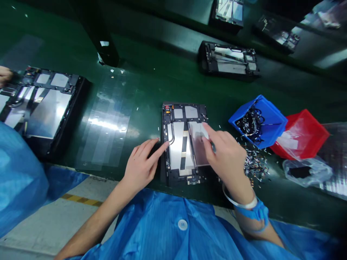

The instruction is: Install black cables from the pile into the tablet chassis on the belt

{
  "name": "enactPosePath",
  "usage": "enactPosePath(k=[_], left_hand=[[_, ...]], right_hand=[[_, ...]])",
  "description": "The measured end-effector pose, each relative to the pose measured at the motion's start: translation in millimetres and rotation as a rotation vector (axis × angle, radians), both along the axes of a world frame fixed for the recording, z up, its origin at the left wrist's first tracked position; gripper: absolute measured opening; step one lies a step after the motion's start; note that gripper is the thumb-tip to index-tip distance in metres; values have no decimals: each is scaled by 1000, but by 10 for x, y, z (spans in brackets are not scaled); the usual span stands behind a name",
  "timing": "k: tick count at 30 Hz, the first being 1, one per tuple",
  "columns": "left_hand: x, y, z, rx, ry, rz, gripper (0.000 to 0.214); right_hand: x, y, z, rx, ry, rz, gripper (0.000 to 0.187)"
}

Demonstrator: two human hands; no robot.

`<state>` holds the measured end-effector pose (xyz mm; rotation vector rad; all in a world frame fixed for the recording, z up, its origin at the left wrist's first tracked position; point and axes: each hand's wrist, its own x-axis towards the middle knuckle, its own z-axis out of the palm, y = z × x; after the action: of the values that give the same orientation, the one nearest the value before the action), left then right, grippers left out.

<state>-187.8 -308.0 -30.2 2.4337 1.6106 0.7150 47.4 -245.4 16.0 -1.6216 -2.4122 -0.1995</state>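
Observation:
An opened tablet chassis lies on the green belt in front of me, showing silver plates and black ribbon strips. My left hand rests at its left edge with fingers stretched out, the index fingertip touching the frame. My right hand lies over the right half, its index finger pressing on a grey rectangular plate; nothing is gripped in it. A wrist strap sits on my right wrist.
A blue bin of small black cables and a red bin stand to the right, with loose cables and a plastic bag beside them. Another open tablet lies at left near a co-worker's blue sleeve. More tablets lie farther along the belt.

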Motion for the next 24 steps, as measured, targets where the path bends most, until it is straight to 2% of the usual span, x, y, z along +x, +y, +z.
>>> enactPosePath(k=[2, 4, 6, 9, 14, 17, 19, 22, 24], left_hand=[[55, -107, 11, -40, -90, 106, 52], [152, -223, 9, -86, -117, 167, 54], [257, -311, 4, -140, -151, 163, 57], [327, -340, 35, -245, -316, 203, 62], [129, -120, 237, -424, -843, 309, 49], [-57, 222, 310, -406, -1004, 400, 44], [-178, 609, 282, -321, -1006, 416, 45], [-345, 1441, 183, -131, -934, 365, 39], [-436, 2079, 153, -91, -879, 362, 30]], right_hand=[[168, -147, -17, -1, -15, -135, 43], [257, -273, -70, -96, -15, -183, 48], [253, -356, -125, -182, 7, -157, 52], [143, -397, -143, -189, 85, -88, 52], [41, -364, -19, -241, 417, 45, 48], [104, -347, 0, -204, 630, 116, 46], [169, -334, -38, -143, 676, 109, 44], [253, -309, -121, -93, 632, 58, 35], [280, -296, -159, -80, 573, 45, 31]])
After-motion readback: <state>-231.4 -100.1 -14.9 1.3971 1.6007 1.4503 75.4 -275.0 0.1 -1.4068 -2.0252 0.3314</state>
